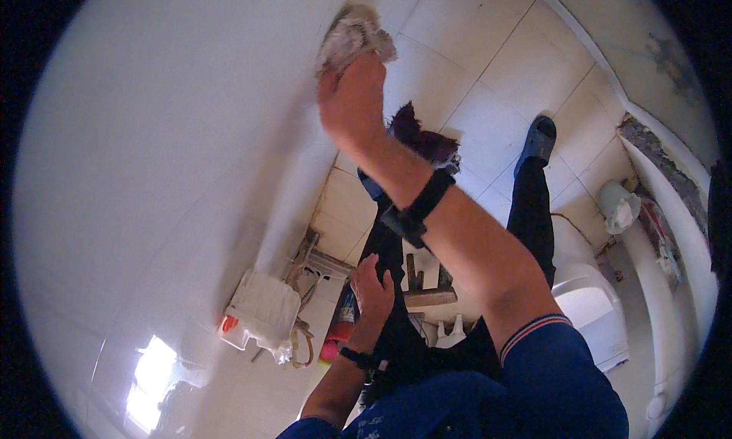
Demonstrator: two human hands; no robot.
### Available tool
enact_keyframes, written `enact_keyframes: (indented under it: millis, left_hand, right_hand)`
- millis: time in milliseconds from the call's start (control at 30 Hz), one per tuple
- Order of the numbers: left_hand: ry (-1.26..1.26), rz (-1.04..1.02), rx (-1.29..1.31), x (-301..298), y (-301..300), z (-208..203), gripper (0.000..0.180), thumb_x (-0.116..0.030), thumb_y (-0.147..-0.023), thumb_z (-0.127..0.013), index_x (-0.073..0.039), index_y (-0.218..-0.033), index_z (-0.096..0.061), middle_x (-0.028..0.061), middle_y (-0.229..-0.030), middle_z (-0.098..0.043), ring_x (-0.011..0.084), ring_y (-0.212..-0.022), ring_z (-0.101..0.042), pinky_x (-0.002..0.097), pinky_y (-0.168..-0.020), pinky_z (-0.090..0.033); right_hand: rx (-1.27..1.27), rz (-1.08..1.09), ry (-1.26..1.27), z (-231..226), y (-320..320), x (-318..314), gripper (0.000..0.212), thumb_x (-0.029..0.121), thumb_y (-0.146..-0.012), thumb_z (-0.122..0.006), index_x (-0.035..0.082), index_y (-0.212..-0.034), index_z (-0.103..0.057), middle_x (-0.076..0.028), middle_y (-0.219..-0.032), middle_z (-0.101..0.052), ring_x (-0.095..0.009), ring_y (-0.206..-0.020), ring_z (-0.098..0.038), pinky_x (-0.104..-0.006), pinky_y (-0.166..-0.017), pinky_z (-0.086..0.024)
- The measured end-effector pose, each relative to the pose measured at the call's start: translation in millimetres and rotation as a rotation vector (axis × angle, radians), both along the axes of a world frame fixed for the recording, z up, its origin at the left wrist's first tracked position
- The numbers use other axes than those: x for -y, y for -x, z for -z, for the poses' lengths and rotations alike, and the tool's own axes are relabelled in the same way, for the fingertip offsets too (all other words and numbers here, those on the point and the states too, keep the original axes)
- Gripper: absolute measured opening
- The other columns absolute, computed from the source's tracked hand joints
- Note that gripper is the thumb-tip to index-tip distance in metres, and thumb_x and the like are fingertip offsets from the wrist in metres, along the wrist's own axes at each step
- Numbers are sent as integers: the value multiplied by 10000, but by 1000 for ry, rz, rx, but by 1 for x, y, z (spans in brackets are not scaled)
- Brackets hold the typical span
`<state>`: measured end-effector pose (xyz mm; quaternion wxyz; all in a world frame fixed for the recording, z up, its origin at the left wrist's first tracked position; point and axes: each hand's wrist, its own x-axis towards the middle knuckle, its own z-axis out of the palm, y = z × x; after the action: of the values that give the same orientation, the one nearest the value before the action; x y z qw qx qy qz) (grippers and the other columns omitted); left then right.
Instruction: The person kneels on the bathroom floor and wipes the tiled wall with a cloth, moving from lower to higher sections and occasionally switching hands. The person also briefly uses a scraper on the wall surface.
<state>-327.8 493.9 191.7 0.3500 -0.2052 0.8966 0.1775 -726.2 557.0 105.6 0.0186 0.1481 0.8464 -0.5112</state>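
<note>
My right hand reaches up and across to the left, its fingers closed round a shaggy beige-grey cloth. The cloth lies against the glossy white wall, low down near where it meets the tiled floor. My fingertips are partly hidden in its folds. Over my dark-trousered leg, my left hand rests with its fingers apart and nothing in it. Black straps circle both my wrists.
A dark purple rag lies on the floor tiles by my feet. A white plastic holder is on the left wall. To the right stand a white rounded appliance, a lined bin and a white pipe.
</note>
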Motion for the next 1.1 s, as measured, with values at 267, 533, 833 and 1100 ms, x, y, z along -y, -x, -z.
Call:
enact_keyframes:
  millis: [267,533,833,1100]
  left_hand:
    - [-5,82,13,27,-2,-27,497,-186,-906,-645,-59,-1378,-556,165,-1435,-569,363,-1354,-501,530,-1142,-340]
    - [-2,110,-25,27,3,-14,435,-158,-891,-647,-63,-1313,-601,161,-1331,-637,363,-1251,-575,520,-1092,-383]
    - [38,94,11,29,5,-10,439,-220,-882,-653,-95,-1300,-609,115,-1315,-652,340,-1240,-584,509,-1080,-382]
    - [39,132,-16,33,2,-6,432,-218,-885,-653,-88,-1294,-603,133,-1280,-657,371,-1200,-593,530,-1043,-406]
  right_hand:
    - [362,-209,-130,166,-5,-4,531,378,-942,-606,-107,-1155,-580,-318,-1100,-678,-492,-1067,-653,-531,-922,-537]
    - [370,128,92,164,11,-13,411,348,-920,-626,-5,-1129,-657,-254,-1071,-719,-445,-993,-705,-521,-870,-577]
    - [182,-7,193,109,20,-19,391,157,-896,-595,-44,-1221,-513,-203,-1110,-591,-371,-1068,-617,-452,-785,-517]
    - [221,-15,449,-15,-69,33,500,69,-863,-627,-109,-1286,-429,-322,-1226,-503,-447,-1200,-512,-521,-1024,-416]
